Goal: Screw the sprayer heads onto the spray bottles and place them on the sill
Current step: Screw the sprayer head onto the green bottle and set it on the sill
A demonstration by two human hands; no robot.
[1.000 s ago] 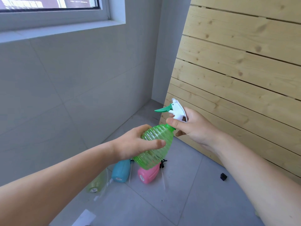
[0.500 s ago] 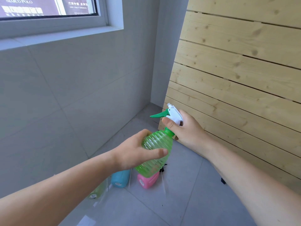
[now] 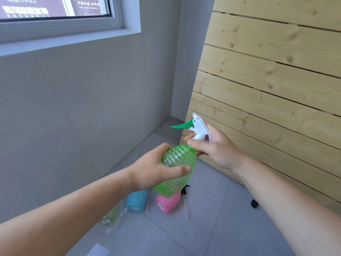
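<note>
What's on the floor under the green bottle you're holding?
Below the green bottle lie a pink bottle, a blue bottle and a pale green one; their necks are hidden by the held bottle and left hand.

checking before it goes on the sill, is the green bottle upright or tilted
Tilted: the green bottle leans with its sprayer head up and to the right.

We see a ribbed, translucent green plastic spray bottle [image 3: 177, 163] with a glossy sheen, topped by a smooth white plastic sprayer head [image 3: 199, 129] with a green trigger. On the glossy grey floor tiles [image 3: 230, 228] lie an opaque blue plastic bottle [image 3: 136, 201] and a pink one [image 3: 168, 203]. The knotty pale wooden slat panel [image 3: 276, 80] looks matt and unvarnished; the grey wall tiles [image 3: 73, 98] look smooth.
</note>
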